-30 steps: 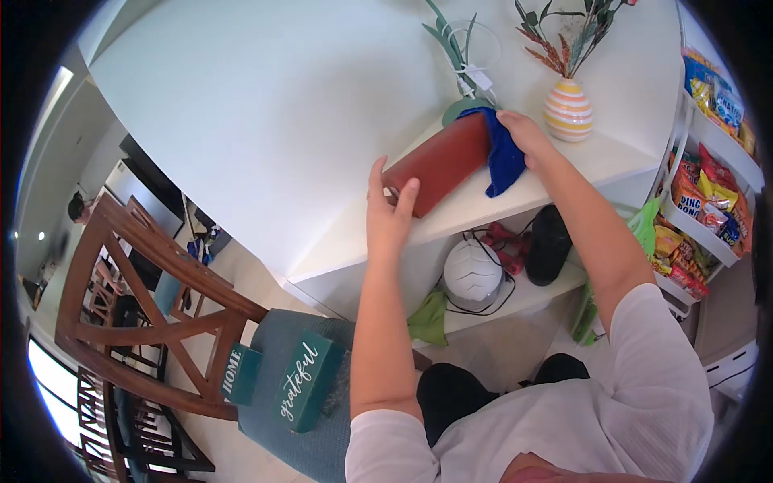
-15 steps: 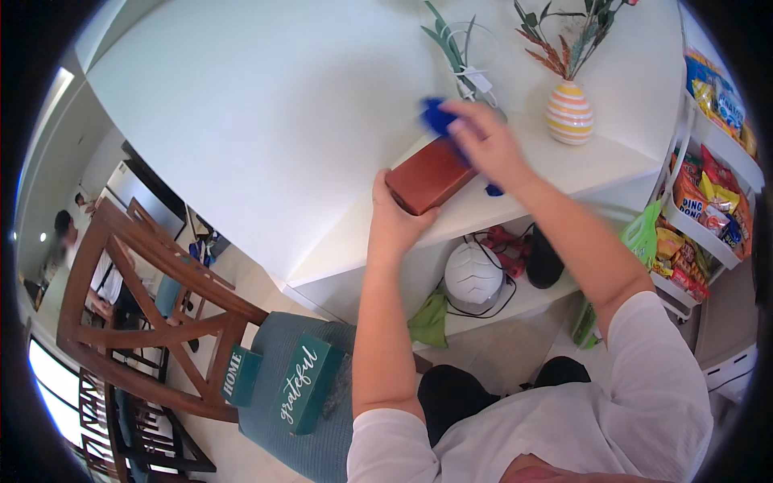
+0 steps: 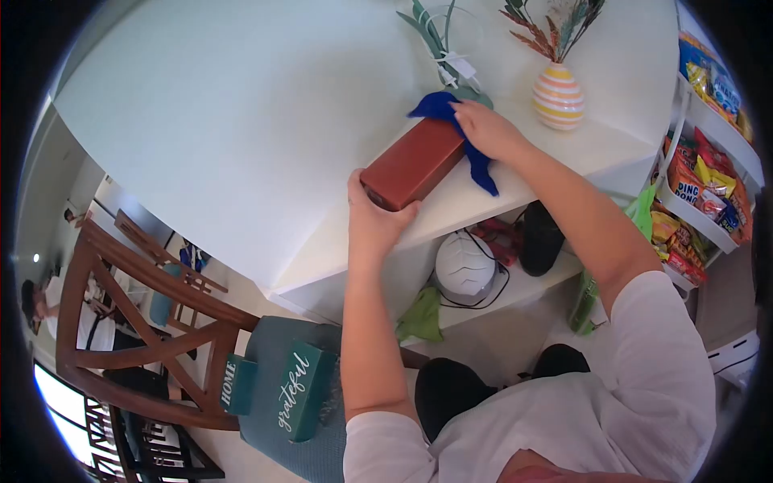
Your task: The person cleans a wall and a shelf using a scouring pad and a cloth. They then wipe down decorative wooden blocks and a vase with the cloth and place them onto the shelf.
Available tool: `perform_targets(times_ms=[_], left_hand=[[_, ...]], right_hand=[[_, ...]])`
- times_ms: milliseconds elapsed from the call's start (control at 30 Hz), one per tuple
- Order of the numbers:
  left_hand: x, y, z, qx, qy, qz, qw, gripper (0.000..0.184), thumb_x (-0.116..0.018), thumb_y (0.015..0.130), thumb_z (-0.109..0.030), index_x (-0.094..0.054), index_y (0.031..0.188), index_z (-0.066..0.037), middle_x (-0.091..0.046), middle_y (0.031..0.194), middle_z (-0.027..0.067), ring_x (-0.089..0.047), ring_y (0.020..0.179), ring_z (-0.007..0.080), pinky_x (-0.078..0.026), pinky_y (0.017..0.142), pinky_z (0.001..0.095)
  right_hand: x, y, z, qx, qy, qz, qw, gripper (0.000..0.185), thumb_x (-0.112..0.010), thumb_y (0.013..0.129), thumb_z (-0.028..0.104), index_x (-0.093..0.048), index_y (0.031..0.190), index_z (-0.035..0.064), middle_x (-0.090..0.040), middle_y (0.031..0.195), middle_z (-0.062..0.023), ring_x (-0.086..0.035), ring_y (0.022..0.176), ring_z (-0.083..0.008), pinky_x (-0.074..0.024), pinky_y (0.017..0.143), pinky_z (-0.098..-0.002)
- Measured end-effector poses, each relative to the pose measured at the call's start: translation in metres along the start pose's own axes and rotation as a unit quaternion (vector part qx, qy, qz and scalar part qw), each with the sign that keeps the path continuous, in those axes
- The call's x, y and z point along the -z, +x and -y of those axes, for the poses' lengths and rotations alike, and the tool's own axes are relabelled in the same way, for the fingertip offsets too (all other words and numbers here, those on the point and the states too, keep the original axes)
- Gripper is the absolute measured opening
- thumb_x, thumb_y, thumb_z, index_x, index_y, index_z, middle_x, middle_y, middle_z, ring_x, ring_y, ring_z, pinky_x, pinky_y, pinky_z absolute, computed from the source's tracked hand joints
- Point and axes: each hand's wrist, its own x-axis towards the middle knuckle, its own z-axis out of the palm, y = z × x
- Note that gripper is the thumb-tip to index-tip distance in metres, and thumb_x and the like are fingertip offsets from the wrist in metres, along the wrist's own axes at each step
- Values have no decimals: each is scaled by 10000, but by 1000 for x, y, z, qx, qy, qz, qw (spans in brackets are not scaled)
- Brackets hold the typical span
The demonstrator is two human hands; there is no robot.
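Observation:
A reddish-brown box (image 3: 415, 163) is held tilted above the white shelf (image 3: 596, 149). My left hand (image 3: 377, 216) grips its lower left end, thumb and fingers on opposite sides. At the upper right end, my right hand (image 3: 488, 130) presses a blue cloth (image 3: 481, 171) against the box, its fingers together on the cloth. The cloth drapes over that end and hangs down on the right. Behind the cloth stands a green plant pot (image 3: 473, 97) with a white cable and plug, and to its right is a striped vase (image 3: 558, 98).
A wooden chair (image 3: 145, 354) at the left bears green "HOME" (image 3: 238, 385) and "grateful" (image 3: 299, 390) blocks. Below the shelf are a white rounded object (image 3: 465, 266) and a black item (image 3: 541, 238). A snack rack (image 3: 700, 217) stands right. Other people (image 3: 76, 310) are far left.
The cloth, first on the box's right end, was lifted and blurred, and now drapes over that end again. The box has shifted left in view, and the whole view has moved slightly.

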Motion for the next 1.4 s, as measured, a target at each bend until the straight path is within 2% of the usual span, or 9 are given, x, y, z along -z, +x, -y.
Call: perform_targets(times_ms=[300,500,567,867,1000,1133,1267,1300,1400], left_hand=[[14,6,3,128,-284,-15,950,833,-787,742,-253,-293,1389,-78,-493,1227,181,-510,1105,249,-416,941,345],[-1,0,24,-61,-47,-5,997,815,-776,765,-177,-263,1390,-81,-518,1220,138,-501,1145,216,-445,913,367],[-1,4,24,-6,-83,6,997,845,-808,722,-167,-280,1370,-49,-541,1192,138,-525,1118,213,-454,903,353],[-6,4,13,4,-83,-2,997,649,-810,687,-167,-474,1208,23,-626,1055,186,-612,999,300,-494,817,367],[-5,11,30,-154,89,30,984,464,-707,767,-151,-535,1157,34,-624,1069,237,-619,997,344,-491,810,398],[-4,8,25,35,-22,22,999,410,-638,786,-118,-535,1161,9,-629,1049,236,-624,974,348,-484,805,409],[-6,7,20,4,-37,10,999,574,-782,702,-216,-507,1139,35,-666,949,197,-651,849,331,-493,766,395],[-2,6,12,45,-6,38,998,620,-792,731,-231,-458,1189,20,-633,1043,145,-602,943,207,-483,825,323],[-4,5,9,47,-48,30,997,675,-828,697,-250,-460,1195,17,-631,1043,145,-603,943,214,-484,821,326]], right_hand=[[20,-8,-7,-133,304,-21,943,475,-513,929,412,-585,1201,30,-645,1089,-128,-588,1009,-208,-427,900,-293],[22,-8,0,-166,307,-53,936,495,-576,892,454,-606,1174,48,-656,1028,-104,-598,930,-179,-457,832,-283],[26,-7,0,-183,332,-62,923,497,-577,892,456,-607,1167,43,-658,1008,-100,-600,916,-176,-460,823,-284],[21,-11,58,67,237,-265,932,352,-599,884,325,-624,1115,62,-641,1065,-113,-604,992,-261,-462,867,-355],[-1,-39,135,285,46,-32,957,266,-600,853,201,-637,1102,115,-609,1163,-86,-556,1077,-280,-401,942,-412],[-14,-35,136,245,35,-17,969,253,-554,881,243,-651,1066,100,-627,1159,-76,-571,1065,-258,-411,926,-399],[8,-15,100,184,-45,61,980,292,-519,904,265,-660,1047,53,-644,1132,-106,-611,1005,-277,-453,889,-405],[12,-13,83,184,-51,12,982,287,-519,906,249,-658,1038,35,-658,1083,-124,-623,968,-297,-468,872,-416],[12,-3,36,133,-34,-55,989,302,-504,916,268,-642,1024,22,-659,1012,-158,-613,943,-346,-470,859,-431]])
